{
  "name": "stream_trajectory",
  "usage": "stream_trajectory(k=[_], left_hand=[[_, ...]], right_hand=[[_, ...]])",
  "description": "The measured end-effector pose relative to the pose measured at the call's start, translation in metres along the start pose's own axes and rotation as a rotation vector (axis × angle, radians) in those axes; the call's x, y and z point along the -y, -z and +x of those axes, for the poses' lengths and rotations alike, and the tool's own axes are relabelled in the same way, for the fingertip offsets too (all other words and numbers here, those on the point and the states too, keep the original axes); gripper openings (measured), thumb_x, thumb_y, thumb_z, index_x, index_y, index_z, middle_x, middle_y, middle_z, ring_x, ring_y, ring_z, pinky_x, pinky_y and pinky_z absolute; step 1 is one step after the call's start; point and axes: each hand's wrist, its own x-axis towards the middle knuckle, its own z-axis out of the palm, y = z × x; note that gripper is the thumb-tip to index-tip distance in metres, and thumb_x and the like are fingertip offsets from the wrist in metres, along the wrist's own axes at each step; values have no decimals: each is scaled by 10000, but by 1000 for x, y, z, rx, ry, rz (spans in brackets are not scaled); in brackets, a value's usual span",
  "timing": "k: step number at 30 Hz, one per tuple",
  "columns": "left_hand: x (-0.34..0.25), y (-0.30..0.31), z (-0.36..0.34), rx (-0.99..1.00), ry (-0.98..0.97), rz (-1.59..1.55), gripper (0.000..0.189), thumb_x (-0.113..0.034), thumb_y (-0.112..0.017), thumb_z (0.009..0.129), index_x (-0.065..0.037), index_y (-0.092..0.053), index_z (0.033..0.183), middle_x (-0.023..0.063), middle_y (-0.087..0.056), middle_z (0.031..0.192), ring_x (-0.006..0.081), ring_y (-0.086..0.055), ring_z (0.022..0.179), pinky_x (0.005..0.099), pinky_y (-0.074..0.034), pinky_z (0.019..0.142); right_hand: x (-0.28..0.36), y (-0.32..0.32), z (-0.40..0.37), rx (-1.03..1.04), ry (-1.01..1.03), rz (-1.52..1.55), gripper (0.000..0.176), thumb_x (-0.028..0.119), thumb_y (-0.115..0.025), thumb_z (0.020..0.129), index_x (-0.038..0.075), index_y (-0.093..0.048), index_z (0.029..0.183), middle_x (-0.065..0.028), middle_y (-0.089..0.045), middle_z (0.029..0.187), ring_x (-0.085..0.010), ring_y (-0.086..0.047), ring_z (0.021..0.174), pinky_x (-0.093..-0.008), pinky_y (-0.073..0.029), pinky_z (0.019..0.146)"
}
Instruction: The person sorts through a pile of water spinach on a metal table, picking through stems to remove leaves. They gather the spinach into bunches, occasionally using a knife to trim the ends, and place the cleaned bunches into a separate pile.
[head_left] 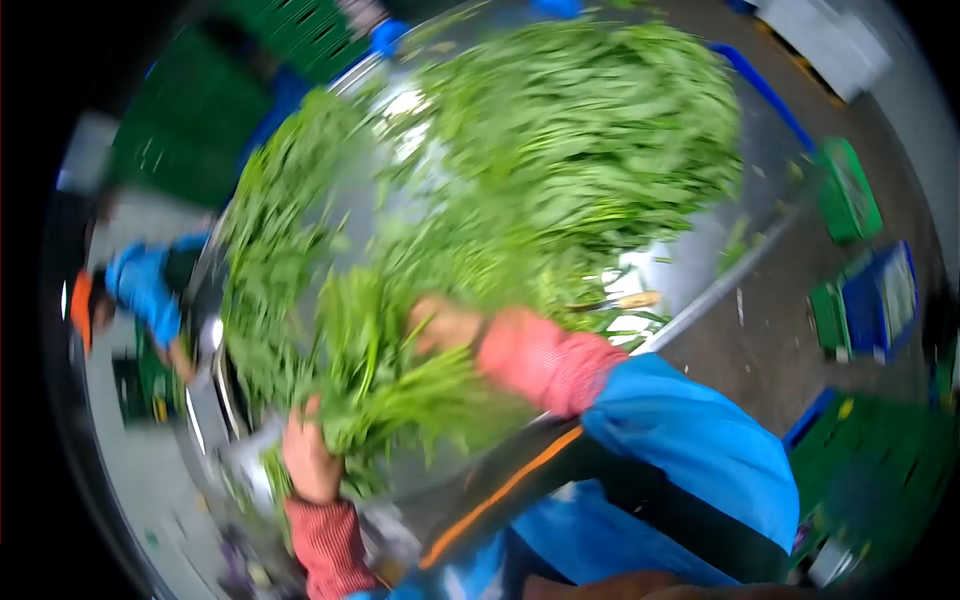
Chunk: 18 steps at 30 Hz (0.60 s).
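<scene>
Leafy green vegetables [600, 130] lie in a large heap on a shiny metal table [700, 280]. Another strip of greens [265, 270] runs along the table's left side. My left hand [310, 455], in a red checked cuff, is closed around the left end of a bunch of long green stems [365, 340] near the front edge. On the bunch's upper right side is my right hand [440, 325], blurred by motion, its fingers too smeared to read. A small knife with a light handle [638, 300] seems to lie among leaves right of my right sleeve.
A person in blue with an orange cap [140, 290] bends at the left. Blue-gloved hands [388, 38] of others show at the far edge. Green crates [850, 190] and a blue crate [890, 300] stand on the floor at right. Stacked green crates [180, 130] are at upper left.
</scene>
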Motion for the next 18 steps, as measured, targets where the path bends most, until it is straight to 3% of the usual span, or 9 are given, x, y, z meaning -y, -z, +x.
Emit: stream_trajectory(k=[1,3,4,8,13,14,15,17,18], left_hand=[[-4,6,2,-31,6,86,554,-50,-664,696,-51,-521,1232,235,-571,1025,410,-556,898,448,-456,755],[6,9,0,-24,-18,131,544,27,-598,653,-75,-553,1186,163,-535,856,346,-539,747,427,-420,635],[8,10,1,-42,-1,155,534,40,-563,648,-86,-565,1166,135,-501,806,322,-523,706,416,-397,602],[14,9,0,-57,51,321,443,-21,-514,719,-140,-591,1138,64,-467,741,244,-515,661,374,-369,563],[10,5,3,-113,46,473,417,-87,-532,745,-187,-584,1146,31,-458,722,203,-497,634,345,-366,567],[9,4,5,-121,19,494,414,-97,-531,747,-191,-577,1148,28,-456,723,199,-493,634,343,-365,566],[7,3,8,-131,-6,519,412,-107,-531,750,-196,-570,1151,25,-454,723,195,-490,633,341,-364,565],[2,5,13,-147,-72,542,434,-104,-553,736,-179,-571,1163,29,-451,727,194,-492,645,338,-366,573],[-1,5,15,-138,-86,543,438,-108,-554,735,-187,-569,1166,28,-452,728,192,-491,646,337,-368,578]], right_hand=[[10,0,-2,33,19,49,249,258,-594,820,76,-644,983,-15,-586,719,-191,-543,579,-312,-486,582],[48,9,-18,360,104,164,75,194,-480,906,149,-529,942,81,-335,613,-40,-257,481,-207,-239,441],[61,28,-11,452,100,153,263,313,-546,914,127,-595,1094,35,-473,652,-74,-404,484,-233,-369,468],[108,14,-45,656,282,94,156,284,-490,961,143,-554,985,77,-311,606,-36,-251,472,-198,-228,438],[78,-22,-34,370,746,-814,211,257,-540,946,49,-554,979,27,-494,734,-64,-458,628,-209,-382,555],[73,-29,-31,355,905,-912,239,231,-587,918,21,-557,1030,6,-539,810,-104,-510,730,-258,-441,672],[74,-32,-33,263,790,-959,342,284,-657,833,15,-589,1032,-107,-633,910,-210,-606,831,-310,-477,731],[82,-51,-46,191,858,-1170,386,336,-682,805,24,-609,1020,-145,-621,946,-252,-608,873,-345,-489,723],[77,-54,-44,211,1065,-1338,373,314,-701,782,30,-617,1008,-133,-604,921,-263,-591,863,-350,-483,750]])
